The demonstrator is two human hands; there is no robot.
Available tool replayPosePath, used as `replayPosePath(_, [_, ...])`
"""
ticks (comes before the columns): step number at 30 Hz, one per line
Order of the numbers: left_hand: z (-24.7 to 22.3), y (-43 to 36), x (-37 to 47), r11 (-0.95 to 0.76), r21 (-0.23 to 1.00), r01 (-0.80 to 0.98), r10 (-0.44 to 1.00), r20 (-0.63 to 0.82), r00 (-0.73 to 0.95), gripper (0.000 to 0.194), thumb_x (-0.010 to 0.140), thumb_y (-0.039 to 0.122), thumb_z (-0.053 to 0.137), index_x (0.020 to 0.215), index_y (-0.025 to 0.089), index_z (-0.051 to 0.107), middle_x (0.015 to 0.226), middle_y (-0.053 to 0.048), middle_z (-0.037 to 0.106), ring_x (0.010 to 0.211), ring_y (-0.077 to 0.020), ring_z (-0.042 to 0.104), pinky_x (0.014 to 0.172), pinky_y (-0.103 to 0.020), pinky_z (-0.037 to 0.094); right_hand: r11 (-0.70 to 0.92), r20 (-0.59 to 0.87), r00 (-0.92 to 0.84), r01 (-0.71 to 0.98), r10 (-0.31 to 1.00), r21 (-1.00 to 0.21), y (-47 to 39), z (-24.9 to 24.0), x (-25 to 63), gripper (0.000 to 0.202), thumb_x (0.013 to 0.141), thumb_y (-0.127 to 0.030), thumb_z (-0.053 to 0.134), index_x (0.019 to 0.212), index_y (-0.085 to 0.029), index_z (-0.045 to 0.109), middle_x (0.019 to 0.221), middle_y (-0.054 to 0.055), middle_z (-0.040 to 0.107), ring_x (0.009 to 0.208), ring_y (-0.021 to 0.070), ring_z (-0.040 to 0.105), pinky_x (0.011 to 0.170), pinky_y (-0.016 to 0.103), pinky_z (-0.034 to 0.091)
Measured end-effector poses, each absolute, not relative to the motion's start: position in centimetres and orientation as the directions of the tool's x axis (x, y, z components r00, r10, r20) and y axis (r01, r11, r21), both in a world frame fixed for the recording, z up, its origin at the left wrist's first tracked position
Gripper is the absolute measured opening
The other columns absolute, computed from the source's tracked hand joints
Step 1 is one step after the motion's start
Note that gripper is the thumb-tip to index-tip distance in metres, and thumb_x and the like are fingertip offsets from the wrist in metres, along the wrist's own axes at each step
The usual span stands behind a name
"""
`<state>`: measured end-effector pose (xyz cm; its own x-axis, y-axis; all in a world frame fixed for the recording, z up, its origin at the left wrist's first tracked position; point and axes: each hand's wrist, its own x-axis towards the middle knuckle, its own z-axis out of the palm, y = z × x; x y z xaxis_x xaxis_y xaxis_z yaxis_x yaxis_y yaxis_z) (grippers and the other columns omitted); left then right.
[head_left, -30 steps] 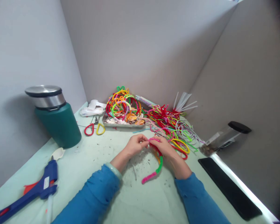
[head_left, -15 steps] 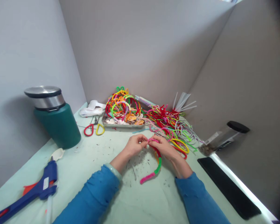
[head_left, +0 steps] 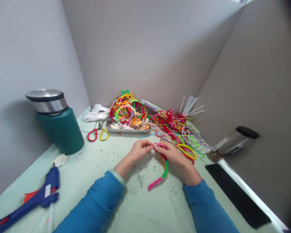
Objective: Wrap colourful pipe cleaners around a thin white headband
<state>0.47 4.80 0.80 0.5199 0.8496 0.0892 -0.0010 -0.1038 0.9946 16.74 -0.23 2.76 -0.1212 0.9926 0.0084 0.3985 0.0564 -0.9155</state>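
A fuzzy pipe cleaner strip (head_left: 166, 169) in red, green and pink hangs in a curve below my right hand (head_left: 170, 153), its pink end over the table. My right hand pinches the pink upper part between thumb and fingers. My left hand (head_left: 140, 151) is closed at the left side of a small pink loop (head_left: 158, 144), its fingertips on the pink strand. An orange piece shows partly behind the green section. Both hands are close together above the pale green table (head_left: 150, 213).
A metal tray (head_left: 129, 130) of shells and coloured loops stands behind my hands, with a pipe cleaner pile (head_left: 169, 121) to its right. Scissors (head_left: 92, 135), a green bottle (head_left: 60, 129) and a blue glue gun (head_left: 47, 191) lie left; a clear jar (head_left: 229, 145) stands right.
The pink loop between my hands now stands out more above the fingertips. The hanging pink end has swung slightly right, and my right hand has shifted a little.
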Motion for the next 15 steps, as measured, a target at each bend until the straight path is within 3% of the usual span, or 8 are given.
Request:
replayPosePath(7, [0.78, 4.57, 0.47, -0.052, 0.999, 0.002, 0.838, 0.042, 0.544, 0.02, 0.07, 0.032, 0.063, 0.074, 0.012, 0.061, 0.058, 0.002, 0.055, 0.052, -0.0076, 0.046, 0.052, -0.02, 0.034, 0.026, -0.022, -0.125, 0.375, 0.992, -0.927, -0.49, 2.97, 17.15, 0.029, 0.076, -0.043, 0.058, 0.08, -0.014, 0.057, 0.066, 0.001, 0.056, 0.055, 0.0105, 0.046, 0.048, 0.022, 0.032])
replayPosePath(15, [0.33, 4.84, 0.49, -0.033, 0.999, 0.01, 0.855, 0.023, 0.517, 0.021, 0.066, 0.031, 0.066, 0.074, 0.012, 0.063, 0.06, 0.001, 0.057, 0.053, -0.0079, 0.046, 0.052, -0.02, 0.033, 0.069, 0.03, -0.091, 0.463, 0.995, -0.884, -0.36, 2.89, 17.17, 0.023, 0.074, -0.036, 0.058, 0.068, -0.016, 0.05, 0.059, -0.003, 0.048, 0.053, 0.0089, 0.041, 0.047, 0.021, 0.03])
